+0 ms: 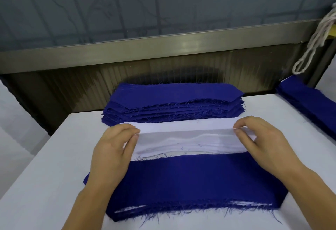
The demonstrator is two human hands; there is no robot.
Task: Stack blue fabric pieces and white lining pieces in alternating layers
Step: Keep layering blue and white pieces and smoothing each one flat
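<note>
Both hands pinched one thin white lining piece point(187, 129) by its ends, left hand point(116, 144) and right hand point(261, 139), above the white pile point(189, 145). A second sheet could probably cling and lift too. It hung taut, translucent, beyond the frayed blue stack point(190, 180).

matt woven blue cloth pieces point(181, 180) with frayed edges, thin smooth white lining point(185, 135), brushed metal rail point(163, 48).
</note>
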